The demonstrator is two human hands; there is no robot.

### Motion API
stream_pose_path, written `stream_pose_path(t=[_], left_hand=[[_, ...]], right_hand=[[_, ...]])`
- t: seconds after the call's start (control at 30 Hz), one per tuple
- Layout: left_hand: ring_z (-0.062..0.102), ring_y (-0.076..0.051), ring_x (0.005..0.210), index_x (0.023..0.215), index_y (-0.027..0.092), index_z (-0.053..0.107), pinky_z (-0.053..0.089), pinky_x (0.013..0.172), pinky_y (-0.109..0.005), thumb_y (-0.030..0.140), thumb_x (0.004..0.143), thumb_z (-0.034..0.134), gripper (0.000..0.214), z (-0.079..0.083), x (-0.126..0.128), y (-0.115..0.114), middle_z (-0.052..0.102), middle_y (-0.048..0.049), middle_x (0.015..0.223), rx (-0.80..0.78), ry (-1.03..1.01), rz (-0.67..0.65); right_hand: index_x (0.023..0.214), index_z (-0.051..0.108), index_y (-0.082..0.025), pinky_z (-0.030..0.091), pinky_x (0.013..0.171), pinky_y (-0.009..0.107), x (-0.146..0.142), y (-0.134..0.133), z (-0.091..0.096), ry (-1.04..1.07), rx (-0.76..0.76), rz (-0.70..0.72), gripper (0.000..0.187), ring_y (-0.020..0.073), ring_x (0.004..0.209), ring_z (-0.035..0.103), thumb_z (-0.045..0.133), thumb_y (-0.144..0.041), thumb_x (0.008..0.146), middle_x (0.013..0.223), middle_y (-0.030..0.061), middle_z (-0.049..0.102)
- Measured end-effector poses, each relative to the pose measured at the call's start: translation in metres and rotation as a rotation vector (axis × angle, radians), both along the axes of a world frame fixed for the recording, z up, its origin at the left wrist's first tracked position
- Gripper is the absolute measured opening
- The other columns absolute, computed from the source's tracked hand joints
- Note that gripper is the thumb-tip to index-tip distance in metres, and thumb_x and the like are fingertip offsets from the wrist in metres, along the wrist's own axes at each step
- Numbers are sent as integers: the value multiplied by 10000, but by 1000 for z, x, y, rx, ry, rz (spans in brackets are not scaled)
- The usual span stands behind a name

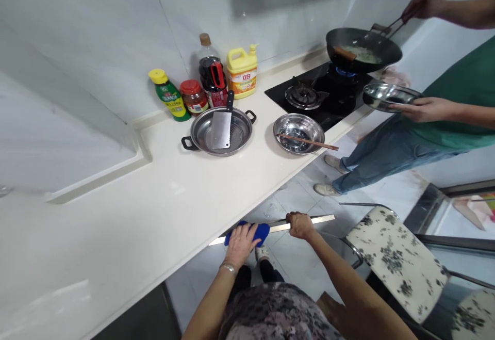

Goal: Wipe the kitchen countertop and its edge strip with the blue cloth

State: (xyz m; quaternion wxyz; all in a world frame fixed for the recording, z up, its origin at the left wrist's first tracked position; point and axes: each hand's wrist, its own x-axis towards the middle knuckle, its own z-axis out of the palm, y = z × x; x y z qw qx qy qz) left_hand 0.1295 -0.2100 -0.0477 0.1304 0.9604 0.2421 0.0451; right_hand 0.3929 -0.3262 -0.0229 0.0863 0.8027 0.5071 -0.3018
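Below the counter's front edge, a long, narrow panel (322, 220) shows edge-on, its rim pale and shiny; I cannot tell what kind of panel it is. My right hand (300, 225) has its fingers wrapped round the panel toward its right end. Pressed along the same edge, further left, is a blue cloth (263, 233), with my left hand (242, 242) closed over it. The panel's left end reaches the counter's edge, and its faces are mostly hidden from above.
On the counter (162, 195) a cleaver (221, 129) lies across a two-handled steel pan (242, 141). Bottles and a jar (193, 96) line the wall. Chopsticks rest on a steel bowl (282, 123). A co-worker (460, 97) stirs a wok (363, 61). A flowered chair (394, 257) stands right.
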Motion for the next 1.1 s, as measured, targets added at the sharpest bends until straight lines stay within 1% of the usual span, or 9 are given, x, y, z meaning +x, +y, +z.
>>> stream_pose_path(t=[0.1,0.2,0.3,0.43,0.6,0.73,0.9,1.0,1.1], left_hand=[[609,-256,1129,1421,238,501,533,980,-450,430,948,532,512,3,-19,5,665,-113,1245,22,-66,22],[587,-258,1258,1423,208,487,516,1089,-488,339,947,551,498,4,-28,6,651,-119,1327,48,-144,32],[537,-249,1361,1434,177,460,505,1143,-492,252,954,521,490,5,-31,6,615,-133,1410,57,-200,44],[557,-233,1357,1417,167,473,551,1116,-470,238,962,499,461,8,-35,7,636,-132,1402,47,-244,46],[499,-173,1413,1419,208,477,506,1175,-416,107,947,436,483,22,-49,-1,613,-85,1450,8,-286,2],[494,-179,1418,1402,220,503,511,1169,-417,91,928,430,496,26,-54,-6,601,-80,1465,-19,-306,-7],[477,-255,1434,1515,196,370,494,1173,-514,175,929,446,592,14,-45,-8,534,-130,1525,-63,-225,141],[458,-292,1444,1531,212,348,460,1188,-553,173,879,487,668,9,-39,-15,537,-120,1520,-89,-194,165],[466,-340,1416,1551,192,308,425,1191,-599,172,831,523,752,10,-28,-22,544,-153,1487,-105,-155,223]], right_hand=[[1366,568,-160,366,1127,465,-16,2,11,26,107,42,645,302,1313,533,586,-160,721,1389,169,599],[1536,350,-183,188,1237,539,-54,15,20,228,420,176,874,315,1483,312,624,-228,707,1593,159,382],[1530,351,-175,302,1179,543,-98,36,18,420,601,255,733,323,1381,426,584,-322,851,1515,176,467],[1499,394,-164,430,1031,521,-121,56,4,365,532,242,605,318,1144,564,543,-399,962,1279,173,617],[1512,412,-244,479,976,434,-105,57,-3,339,512,371,547,267,1087,614,512,-438,1010,1245,125,644],[1492,466,-256,469,1051,455,-91,49,-3,332,483,367,498,256,1161,632,488,-426,1024,1332,124,656],[1416,540,-227,313,1210,518,-33,14,6,313,396,145,435,242,1269,607,441,-380,1021,1405,109,641],[1394,554,-216,438,1103,440,13,-6,18,187,258,-113,445,244,1201,643,399,-354,1000,1331,117,679],[1327,585,-176,466,1025,445,30,-6,22,119,190,-209,436,280,1155,655,414,-322,954,1291,159,683]])
